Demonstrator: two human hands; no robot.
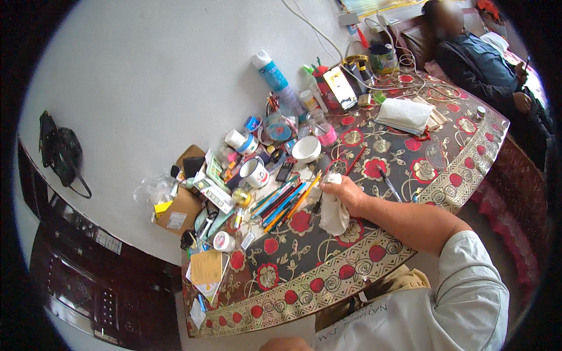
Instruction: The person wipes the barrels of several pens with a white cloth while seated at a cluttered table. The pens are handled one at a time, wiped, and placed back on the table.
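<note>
My right hand [347, 193] grips a crumpled white cloth [334, 215], which hangs down over the flowered table cover. Just left of the cloth lies a bundle of coloured pencils [283, 204]. A red pencil [356, 161] and a pen [388, 182] lie on the cover beyond and right of my hand. Near the pencils stand a white bowl [306, 149] and a white enamel mug [254, 173]. A strip of bare skin shows at the bottom edge, seemingly part of my left arm; the left hand cannot be made out.
Jars, a spray can [270, 70], boxes and a lit phone [340, 87] crowd the wall side. Folded white cloths [405, 115] and loose cables lie at the far right. A brown notebook [206, 267] lies left. Another person [483, 66] sits beyond the table's far end.
</note>
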